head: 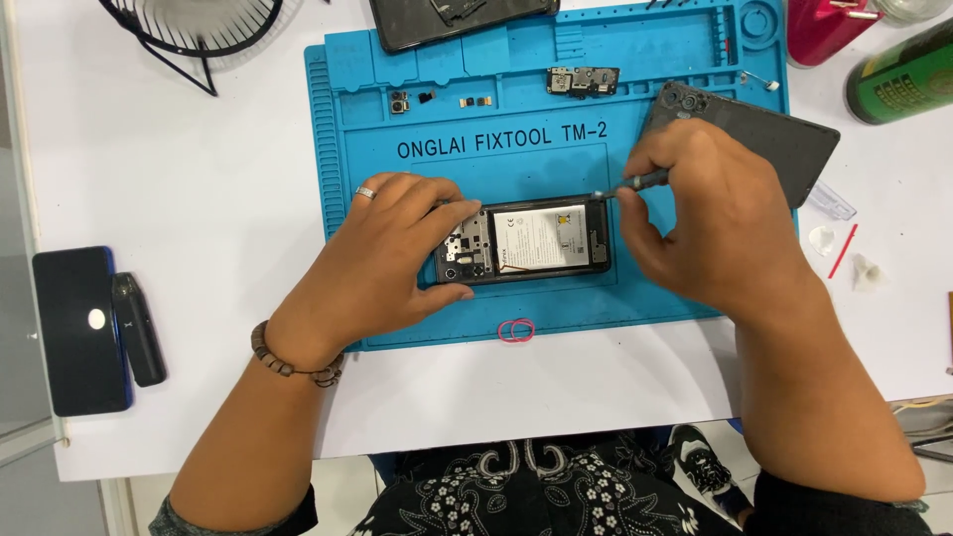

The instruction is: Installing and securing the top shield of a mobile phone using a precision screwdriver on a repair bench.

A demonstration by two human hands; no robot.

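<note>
The left hand (392, 253) grips the opened phone's (524, 241) left end on the blue repair mat (347, 149), the right hand (710, 223) holds a screwdriver (627, 185) at its upper right corner, with free mat around.

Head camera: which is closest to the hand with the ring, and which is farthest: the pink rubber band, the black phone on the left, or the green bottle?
From the left hand:
1. Pink rubber band, just right of it, at the blue mat's near edge.
2. Black phone, far left on the white table.
3. Green bottle, top right corner.

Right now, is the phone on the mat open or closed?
Open: the phone shows its battery and board; its dark back cover lies apart.
</note>
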